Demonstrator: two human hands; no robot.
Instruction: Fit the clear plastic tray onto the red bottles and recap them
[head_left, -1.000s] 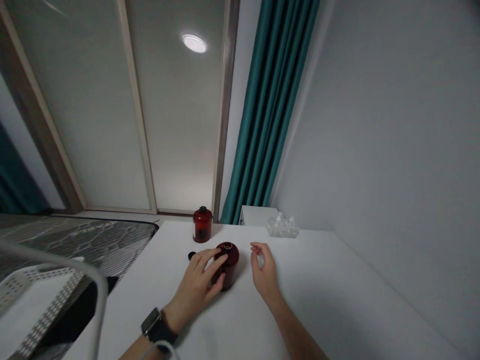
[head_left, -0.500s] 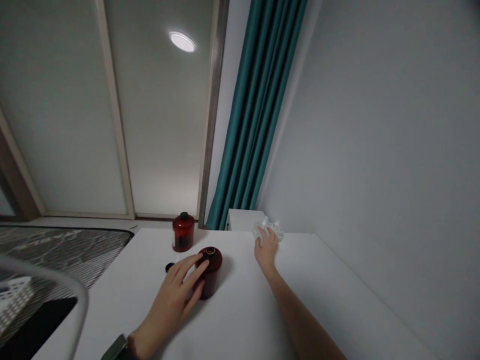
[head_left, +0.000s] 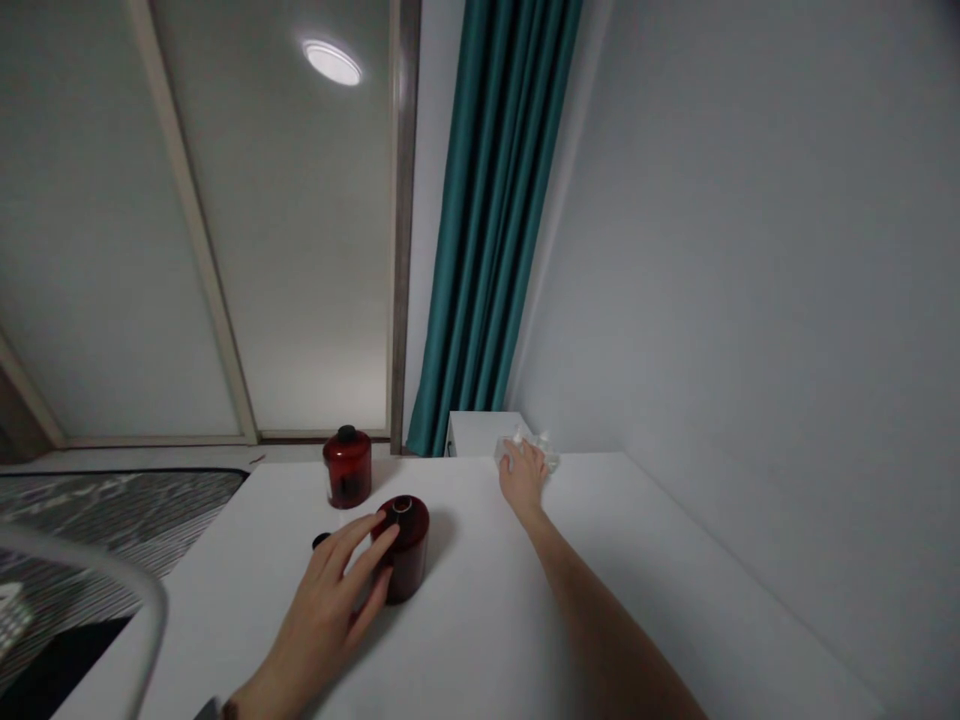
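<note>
A dark red bottle (head_left: 407,560) with an uncapped round mouth stands upright on the white table. My left hand (head_left: 330,590) rests spread fingers against its left side and shoulder, not wrapped round it. A small black cap (head_left: 321,540) lies just behind that hand, partly covered by it. Farther back stands a second red bottle (head_left: 349,472) with a black cap on. At the far edge of the table my right hand (head_left: 523,478) has its fingers curled onto a crumpled clear plastic bag (head_left: 551,458); whitish pieces show there, too blurred to name.
The white table (head_left: 480,630) meets a grey wall (head_left: 712,300) on the right. Behind it are a white cabinet (head_left: 484,430) and a green curtain (head_left: 487,250). A pale curved bar (head_left: 154,610) crosses the lower left, above a striped rug (head_left: 97,520).
My view has turned slightly, shifting things leftward. The fingers of my right hand have curled more closely onto the clear plastic bag. My left hand stays against the uncapped bottle.
</note>
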